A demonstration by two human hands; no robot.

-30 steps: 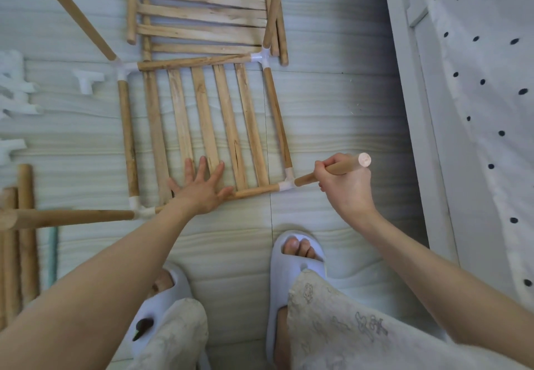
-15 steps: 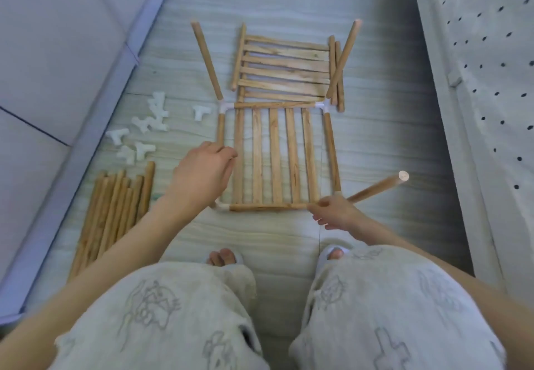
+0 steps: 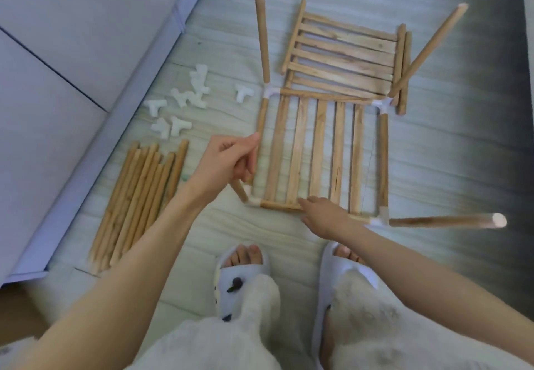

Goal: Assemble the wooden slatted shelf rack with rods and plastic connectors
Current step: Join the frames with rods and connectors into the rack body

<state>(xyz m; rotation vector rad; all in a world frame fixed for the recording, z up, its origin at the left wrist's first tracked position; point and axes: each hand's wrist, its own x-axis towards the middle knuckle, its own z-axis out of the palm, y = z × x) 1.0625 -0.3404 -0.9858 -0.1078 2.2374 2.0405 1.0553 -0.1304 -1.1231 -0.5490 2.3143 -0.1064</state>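
My left hand point(image 3: 228, 164) has fingers curled around the short wooden rod point(image 3: 239, 191) sticking up from the near-left white plastic corner connector point(image 3: 252, 202). My right hand point(image 3: 323, 216) lies with fingers straight on the near rail of the square wooden slatted shelf frame point(image 3: 318, 150), gripping nothing. Frame sits flat on the pale wood-grain floor point(image 3: 448, 153), a rod at each corner. Second slatted wooden panel point(image 3: 344, 57) lies just beyond, overlapping it. Loose white connectors point(image 3: 179, 103) and a bundle of spare wooden rods point(image 3: 138, 202) lie left.
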